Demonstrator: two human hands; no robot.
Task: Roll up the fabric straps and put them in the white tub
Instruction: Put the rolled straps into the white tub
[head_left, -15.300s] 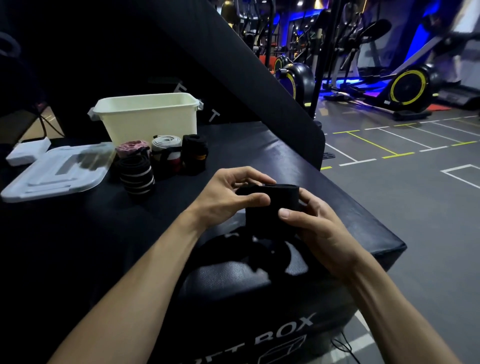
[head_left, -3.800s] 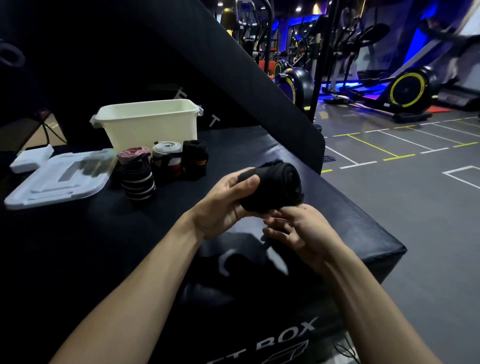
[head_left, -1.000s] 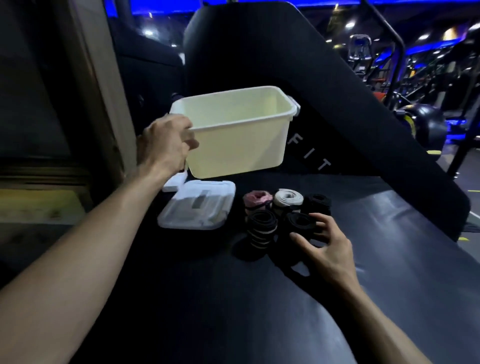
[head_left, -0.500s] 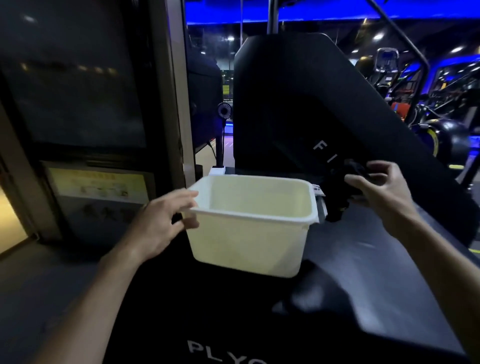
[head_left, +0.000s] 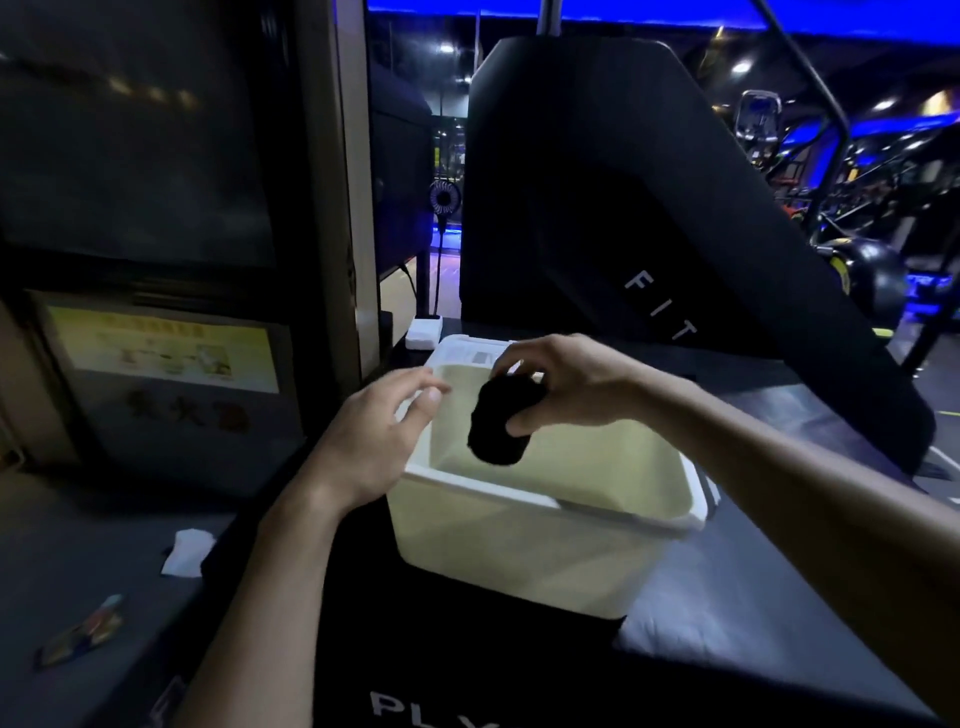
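Over the white tub (head_left: 540, 551), your right hand (head_left: 576, 387) pinches the rolled black strap (head_left: 496, 423), fingers clenched around it. Left hand (head_left: 371, 441) hovers at the tub's left rim, fingers relaxed, holding nothing.

Right hand (head_left: 566, 384) pinching, left hand (head_left: 374, 436) loosely spread.

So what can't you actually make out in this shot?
- Head view: the other rolled straps are not in view.
- Part of the white tub's floor is hidden by the black rolled strap and right hand.
- Left hand's fingertips are motion-blurred; contact with the rim is unclear.
- Yellow poster's text is too blurred.
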